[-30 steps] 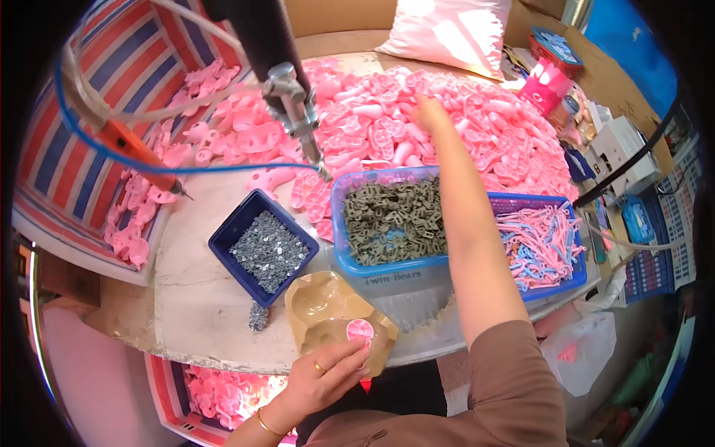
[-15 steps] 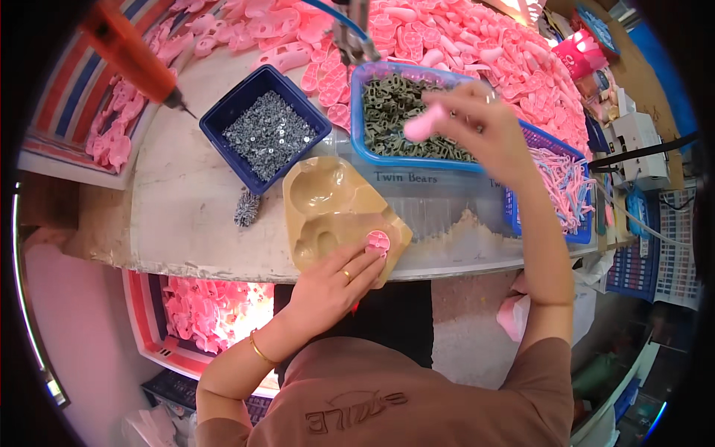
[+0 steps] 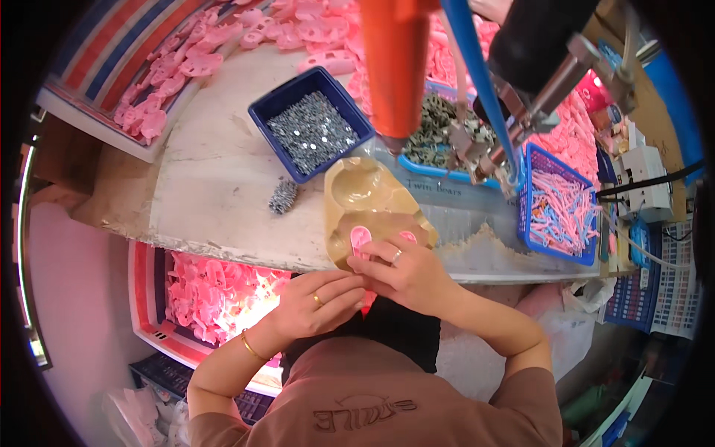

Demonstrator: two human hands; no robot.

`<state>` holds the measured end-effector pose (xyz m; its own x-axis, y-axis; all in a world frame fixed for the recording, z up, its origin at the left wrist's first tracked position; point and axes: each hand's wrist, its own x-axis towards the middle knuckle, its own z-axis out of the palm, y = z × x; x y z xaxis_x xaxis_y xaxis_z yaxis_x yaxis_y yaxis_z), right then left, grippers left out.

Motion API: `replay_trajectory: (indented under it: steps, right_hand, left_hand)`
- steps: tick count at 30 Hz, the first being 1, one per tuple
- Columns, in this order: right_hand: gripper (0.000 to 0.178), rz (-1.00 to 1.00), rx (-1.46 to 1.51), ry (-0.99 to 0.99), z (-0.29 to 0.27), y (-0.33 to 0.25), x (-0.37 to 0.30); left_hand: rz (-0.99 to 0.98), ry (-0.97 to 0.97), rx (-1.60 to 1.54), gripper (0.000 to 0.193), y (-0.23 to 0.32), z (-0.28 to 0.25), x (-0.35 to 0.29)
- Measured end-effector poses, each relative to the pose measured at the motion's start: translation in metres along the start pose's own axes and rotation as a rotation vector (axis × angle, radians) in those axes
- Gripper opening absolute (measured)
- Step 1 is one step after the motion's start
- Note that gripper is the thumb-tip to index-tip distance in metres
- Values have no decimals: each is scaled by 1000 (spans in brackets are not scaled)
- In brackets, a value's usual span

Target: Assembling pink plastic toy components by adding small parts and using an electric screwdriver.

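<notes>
On the near edge of the bench sits a tan moulded fixture (image 3: 372, 197) with rounded hollows. A pink oval plastic part (image 3: 360, 238) stands in its left hollow, and my right hand (image 3: 413, 274) pinches the near end of it. Another pink part (image 3: 407, 236) shows in the right hollow, just beyond my right fingers. My left hand (image 3: 320, 302) is closed at the fixture's near edge, its fingertips meeting those of my right hand. What lies under the left fingers is hidden.
An orange power screwdriver (image 3: 398, 67) hangs over the bench beside a metal air-tool fitting (image 3: 477, 153). Around stand a navy bin of screws (image 3: 257, 112), a blue tub of greenish metal clips (image 3: 447, 173), a blue basket of pink and blue strips (image 3: 526, 201), and heaped pink parts (image 3: 298, 33).
My right hand has come down from the clip tub to the fixture with a pink part. My left hand has slid toward the near edge. The orange screwdriver has swung right.
</notes>
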<state>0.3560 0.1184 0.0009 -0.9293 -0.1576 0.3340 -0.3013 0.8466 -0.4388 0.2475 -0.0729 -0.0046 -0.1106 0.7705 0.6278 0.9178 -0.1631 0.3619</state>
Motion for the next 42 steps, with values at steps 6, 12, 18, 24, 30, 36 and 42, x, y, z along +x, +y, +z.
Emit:
replay_trajectory:
  steps: [6, 12, 18, 24, 30, 36, 42]
  right_hand:
    - [17, 377, 354, -260, -62, 45, 18]
    - [18, 485, 145, 173, -98, 160, 116]
    - [26, 228, -143, 212, -33, 278, 207]
    - [30, 151, -391, 199, -27, 252, 237]
    - [24, 117, 391, 712, -123, 429, 140]
    - [16, 120, -63, 492, -150, 326, 141]
    - [20, 491, 577, 601, -191, 260, 80]
  left_hand:
    - [-124, 58, 14, 24, -18, -6, -14]
    - [-112, 57, -42, 24, -20, 4, -9]
    - [-154, 74, -64, 26, -20, 6, -5]
    - [-219, 76, -44, 26, -20, -1, -12]
    - [-144, 98, -144, 25, -20, 13, 1]
    - [-172, 57, -107, 26, -8, 16, -5]
    - [-167, 51, -127, 24, 4, 19, -7]
